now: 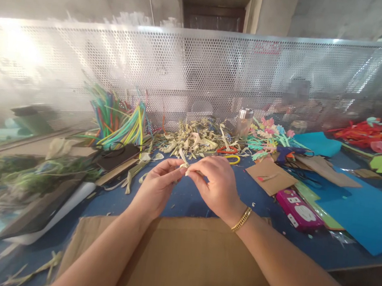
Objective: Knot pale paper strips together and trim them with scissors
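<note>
Above the near middle of the blue table, my left hand [157, 185] and my right hand [217, 182] meet fingertip to fingertip. Between them is a small pale, dry strip [184, 157], husk-like, with one end poking up past the fingers. Both hands are closed in a pinch on it, and its lower part is mostly hidden by the fingers. A gold bracelet [241, 219] circles my right wrist. Just beyond the hands lies a heap of similar dry pale-green strips [195, 136], with red [227, 150] and yellow [233, 159] loop handles at its right edge.
A cardboard sheet [185, 260] lies under my forearms. Colored pipe-like stems [121, 122] stand at back left. On the right are a magenta power strip [299, 211], a blue glue gun [288, 153] and blue sheets [361, 211]. A perforated metal panel [158, 66] closes the back.
</note>
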A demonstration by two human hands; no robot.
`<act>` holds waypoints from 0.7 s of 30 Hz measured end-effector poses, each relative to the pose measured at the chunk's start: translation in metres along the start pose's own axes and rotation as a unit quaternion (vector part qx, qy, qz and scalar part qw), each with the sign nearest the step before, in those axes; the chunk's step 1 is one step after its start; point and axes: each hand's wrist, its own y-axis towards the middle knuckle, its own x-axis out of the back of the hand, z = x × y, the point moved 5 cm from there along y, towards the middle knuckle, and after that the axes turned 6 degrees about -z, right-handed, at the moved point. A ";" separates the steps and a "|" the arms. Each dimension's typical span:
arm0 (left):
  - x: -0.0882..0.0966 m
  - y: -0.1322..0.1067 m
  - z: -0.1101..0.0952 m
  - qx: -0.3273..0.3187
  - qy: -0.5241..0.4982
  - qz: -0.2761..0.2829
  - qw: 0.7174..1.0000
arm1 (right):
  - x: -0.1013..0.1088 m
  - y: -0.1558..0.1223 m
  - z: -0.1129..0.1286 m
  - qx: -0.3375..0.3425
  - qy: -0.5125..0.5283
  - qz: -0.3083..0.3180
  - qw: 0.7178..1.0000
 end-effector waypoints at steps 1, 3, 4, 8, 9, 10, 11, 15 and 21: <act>0.001 0.000 -0.001 -0.018 0.015 -0.001 1.000 | -0.001 -0.001 -0.003 -0.034 0.037 -0.013 0.999; 0.002 0.000 -0.004 -0.058 0.057 -0.003 0.997 | -0.006 -0.005 -0.010 -0.098 0.112 -0.027 0.989; 0.003 0.000 -0.006 -0.077 0.082 -0.004 0.994 | -0.009 -0.006 -0.013 -0.126 0.143 -0.025 0.981; 0.005 -0.001 -0.015 -0.126 0.173 0.016 0.977 | -0.013 -0.005 -0.024 -0.188 0.186 -0.010 0.964; 0.005 -0.001 -0.016 -0.131 0.189 0.025 0.973 | -0.011 -0.004 -0.025 -0.184 0.180 -0.013 0.966; 0.005 -0.001 -0.018 -0.136 0.201 0.033 0.970 | -0.009 -0.001 -0.024 -0.172 0.174 -0.015 0.970; 0.005 -0.001 -0.019 -0.139 0.212 0.041 0.967 | -0.007 0.001 -0.024 -0.157 0.171 -0.011 0.973; 0.003 -0.001 -0.021 -0.144 0.229 0.075 0.960 | -0.009 0.003 -0.023 -0.173 0.210 0.057 0.961; 0.004 -0.001 -0.025 -0.233 0.287 0.034 0.929 | -0.017 -0.002 -0.029 -0.286 0.317 0.039 0.903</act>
